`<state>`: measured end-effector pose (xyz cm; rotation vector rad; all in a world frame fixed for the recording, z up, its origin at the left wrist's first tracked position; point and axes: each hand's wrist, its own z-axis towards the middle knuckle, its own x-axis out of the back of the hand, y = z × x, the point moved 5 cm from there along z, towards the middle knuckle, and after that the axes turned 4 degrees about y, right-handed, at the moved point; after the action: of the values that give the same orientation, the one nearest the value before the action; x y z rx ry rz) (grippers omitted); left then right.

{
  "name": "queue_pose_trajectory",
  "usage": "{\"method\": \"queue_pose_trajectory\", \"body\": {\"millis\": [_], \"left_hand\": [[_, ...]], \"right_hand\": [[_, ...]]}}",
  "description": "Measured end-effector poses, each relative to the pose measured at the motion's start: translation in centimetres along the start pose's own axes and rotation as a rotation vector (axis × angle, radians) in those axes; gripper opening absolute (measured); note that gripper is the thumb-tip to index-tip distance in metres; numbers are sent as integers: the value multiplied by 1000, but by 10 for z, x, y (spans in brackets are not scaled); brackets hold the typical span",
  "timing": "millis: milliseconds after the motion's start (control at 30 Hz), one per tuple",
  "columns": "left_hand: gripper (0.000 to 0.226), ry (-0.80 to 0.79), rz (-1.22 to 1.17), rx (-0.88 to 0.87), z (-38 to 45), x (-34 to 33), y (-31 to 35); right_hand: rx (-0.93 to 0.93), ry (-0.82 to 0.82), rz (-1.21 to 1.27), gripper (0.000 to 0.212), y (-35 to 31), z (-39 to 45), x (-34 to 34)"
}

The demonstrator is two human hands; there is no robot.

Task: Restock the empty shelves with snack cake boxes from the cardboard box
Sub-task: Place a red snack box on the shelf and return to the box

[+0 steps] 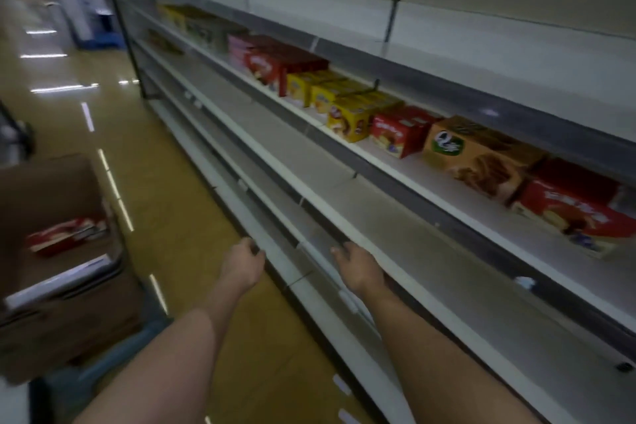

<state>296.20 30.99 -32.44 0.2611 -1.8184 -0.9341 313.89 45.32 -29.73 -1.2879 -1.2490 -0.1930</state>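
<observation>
1. Two bare hands reach toward the lower shelves of a store aisle: the left hand (242, 263) and the right hand (358, 267) both hang with loosely curled fingers, holding nothing, close to the front edge of the lower shelf (344, 203).
2. One shelf up, a row of snack cake boxes (347, 119) already runs along the middle shelf (395, 167), in yellow, red, pink and tan packs; the row has gaps, so that shelf looks only partly filled.
3. The lower shelf and those beneath it show no stock, and the top shelf (516, 55) appears bare too, so most of the restocking seems left to do.
4. At left, the cardboard box (51, 189) sits open on a cart, well apart from the hands.
5. Inside it lies a red snack cake box (67, 234), flat, its long axis running roughly left to right across the view, the right end slightly higher; motion blur hides its print.
</observation>
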Motion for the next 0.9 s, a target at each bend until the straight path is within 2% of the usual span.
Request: {"method": "queue_pose_trajectory", "body": {"millis": [367,600,900], "left_hand": [[42,157,76,315,6,145,-206],[44,240,49,453,-3,204,-282],[35,369,-20,595,24,263,-350]], "right_hand": [[181,-266,-77,62,-152,-12,-178],[257,-398,-123,61,-225,-13,-256],[392,-512,-43,55,-330,17,-342]]}}
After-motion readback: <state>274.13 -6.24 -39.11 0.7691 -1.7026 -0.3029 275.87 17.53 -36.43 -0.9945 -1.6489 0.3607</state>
